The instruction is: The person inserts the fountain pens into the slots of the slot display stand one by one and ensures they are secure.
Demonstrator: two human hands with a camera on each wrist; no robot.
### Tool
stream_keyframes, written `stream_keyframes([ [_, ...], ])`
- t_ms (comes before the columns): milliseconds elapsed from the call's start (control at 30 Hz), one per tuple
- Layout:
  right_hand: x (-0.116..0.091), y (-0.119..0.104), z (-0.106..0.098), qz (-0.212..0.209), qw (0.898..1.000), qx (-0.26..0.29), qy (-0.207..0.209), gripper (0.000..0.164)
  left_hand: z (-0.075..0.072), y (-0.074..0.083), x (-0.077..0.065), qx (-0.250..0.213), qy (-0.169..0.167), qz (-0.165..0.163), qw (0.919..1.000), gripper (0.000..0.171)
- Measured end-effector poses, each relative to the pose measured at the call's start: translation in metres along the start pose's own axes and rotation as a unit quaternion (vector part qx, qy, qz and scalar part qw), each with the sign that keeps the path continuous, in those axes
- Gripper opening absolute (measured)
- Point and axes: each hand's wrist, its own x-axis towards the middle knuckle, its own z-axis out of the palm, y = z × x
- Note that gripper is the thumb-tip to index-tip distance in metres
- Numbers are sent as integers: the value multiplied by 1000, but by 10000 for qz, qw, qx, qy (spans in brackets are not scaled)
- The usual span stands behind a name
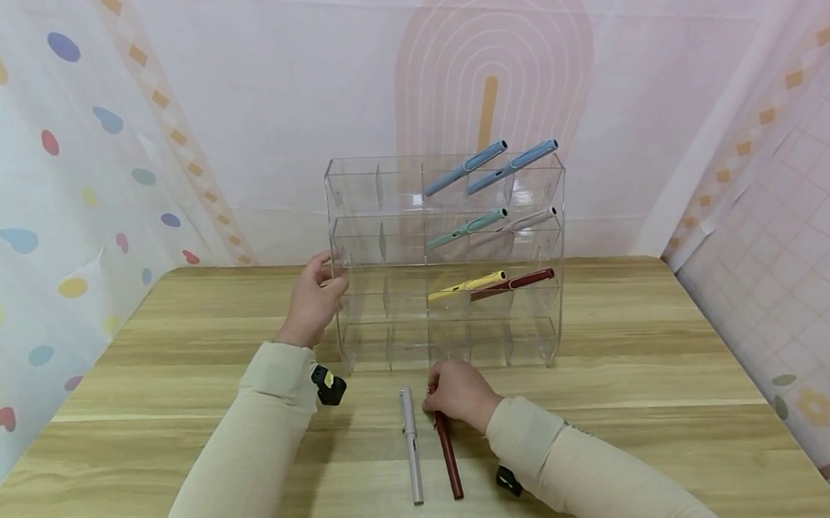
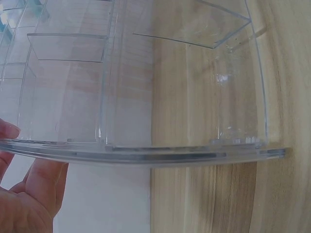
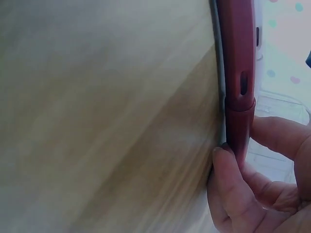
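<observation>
A clear acrylic pen rack (image 1: 378, 288) with tiered compartments stands upright on the table. My left hand (image 1: 312, 299) holds the rack's left side panel, fingers on both faces of its edge (image 2: 160, 154) in the left wrist view. Just in front of the rack, my right hand (image 1: 463, 391) pinches one end of a dark red pen (image 1: 450, 458) between thumb and fingers. The right wrist view shows that pen (image 3: 238, 63) from close up, near the tabletop. Left of it lies a light grey pen (image 1: 412, 450) with a clip.
Pens lean in the rack's right half: two blue pens (image 1: 511, 168) on top, a green pen (image 1: 467, 229) and a pale pen (image 1: 530, 220) below, then a yellow pen (image 1: 466, 285) and another dark red pen (image 1: 515, 284). A patterned cloth (image 1: 291, 72) hangs behind the wooden table (image 1: 663, 366).
</observation>
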Motion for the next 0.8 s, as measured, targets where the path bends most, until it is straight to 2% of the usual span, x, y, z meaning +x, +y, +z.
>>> stream_keyframes([
  [167,2,3,0,6,9998,182,-24,17,0,-1,0,-3,26,12,10000,57],
  [367,3,8,-3,139,9978,647,-45,28,1,0,0,2,41,19,10000,56],
  [500,2,9,-8,350,9932,1106,33,11,2,0,0,-26,65,52,10000,55],
  [667,-3,8,-19,441,9849,1667,155,21,2,-1,1,-43,62,40,10000,54],
  [800,-9,7,-28,480,9796,1914,380,23,1,-3,1,4,67,3,10000,56],
])
